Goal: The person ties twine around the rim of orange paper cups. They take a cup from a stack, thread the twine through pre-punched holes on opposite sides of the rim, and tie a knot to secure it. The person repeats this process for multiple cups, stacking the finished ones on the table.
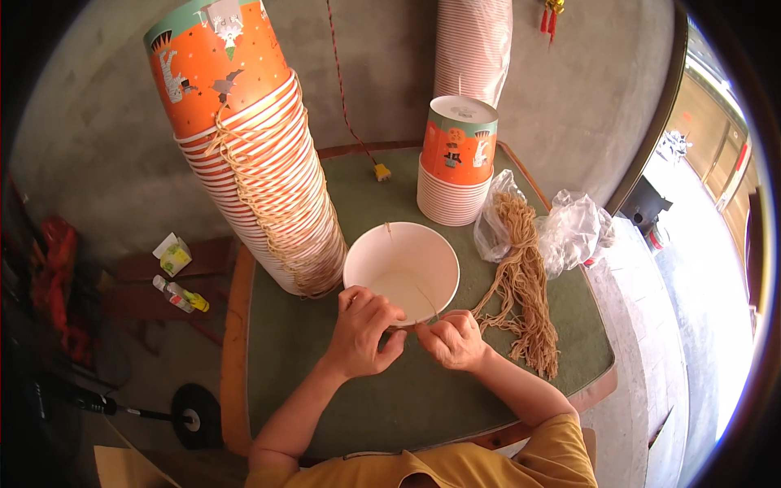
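Note:
A white paper bucket (pixel 401 259) stands mouth up in front of me, and a thin tan cord hangs at its far rim. My left hand (pixel 368 329) is closed on the near left of its rim, fingers curled over the edge and thumb outside. At the near right of the rim, my right hand (pixel 454 339) is pinched on a thin tan cord (pixel 429 301), whose loose end sticks up across the bucket's mouth. The fingertips partly hide where cord and rim meet.
A tall leaning stack of orange buckets (pixel 260 179) with cord handles stands at left. Behind sits a shorter upside-down stack (pixel 457 163). A tan cord bundle (pixel 525 285) lies at right beside clear plastic bags (pixel 569 232). The green table (pixel 342 415) has a wooden edge.

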Tool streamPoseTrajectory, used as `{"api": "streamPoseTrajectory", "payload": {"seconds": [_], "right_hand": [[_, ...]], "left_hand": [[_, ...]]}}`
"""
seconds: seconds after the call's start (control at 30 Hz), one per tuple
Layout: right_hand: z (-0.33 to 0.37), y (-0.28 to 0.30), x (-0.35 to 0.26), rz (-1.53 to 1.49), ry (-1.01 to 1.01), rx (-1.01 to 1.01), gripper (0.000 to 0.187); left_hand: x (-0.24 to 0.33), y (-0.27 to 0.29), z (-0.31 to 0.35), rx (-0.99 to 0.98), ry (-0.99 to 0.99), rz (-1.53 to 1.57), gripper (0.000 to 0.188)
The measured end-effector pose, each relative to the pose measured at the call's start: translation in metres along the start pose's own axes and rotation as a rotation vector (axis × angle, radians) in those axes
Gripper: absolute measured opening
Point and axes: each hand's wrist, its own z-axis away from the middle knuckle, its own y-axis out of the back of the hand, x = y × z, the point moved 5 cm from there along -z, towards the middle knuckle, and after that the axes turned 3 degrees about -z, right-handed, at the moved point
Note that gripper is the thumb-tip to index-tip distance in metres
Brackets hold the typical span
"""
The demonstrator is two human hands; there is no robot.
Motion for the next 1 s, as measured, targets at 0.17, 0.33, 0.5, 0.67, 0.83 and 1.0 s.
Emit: {"api": "streamPoseTrajectory", "payload": {"seconds": [0.17,0.33,0.5,0.67,0.83,1.0], "right_hand": [[-0.002,-0.002,0.008,-0.126,-0.039,0.024,0.032],[-0.004,0.012,0.018,-0.067,-0.093,-0.064,0.034],[-0.001,0.023,0.038,0.024,-0.242,-0.162,0.031],[-0.009,0.043,0.053,-0.055,-0.433,-0.195,0.020],[-0.009,0.060,0.045,-0.475,-0.574,-0.228,0.023],[-0.024,0.056,0.021,-0.756,-0.471,-0.190,0.025]], "left_hand": [[-0.002,-0.004,0.004,0.005,-0.009,-0.076,0.020],[-0.003,-0.008,0.005,0.018,-0.028,-0.125,0.018],[-0.003,-0.003,-0.001,0.008,-0.069,-0.097,0.017],[0.004,0.030,-0.013,0.021,-0.040,-0.002,0.014],[0.008,0.059,-0.015,0.002,0.103,0.235,0.014],[0.002,0.078,-0.012,0.069,0.544,0.868,0.016]]}}
